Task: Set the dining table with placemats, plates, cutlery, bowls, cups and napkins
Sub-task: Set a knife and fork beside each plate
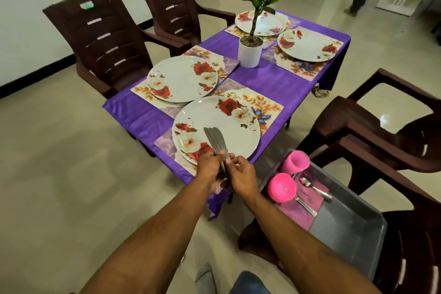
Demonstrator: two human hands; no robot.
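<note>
The left hand [210, 162] is gripping a bundle of table knives [216, 142] over the nearest floral plate [229, 124], while the right hand [241, 174] is pinching one knife.

The knife handles [224, 172] are hidden inside the hands [226, 169]; their count stays unclear.

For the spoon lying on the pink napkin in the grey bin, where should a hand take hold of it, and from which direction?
Grip the spoon by its handle, coming from above. It lies flat on the napkin, its handle pointing toward the open part of the bin, while its bowl end sits near the pink bowl and cup.
</note>
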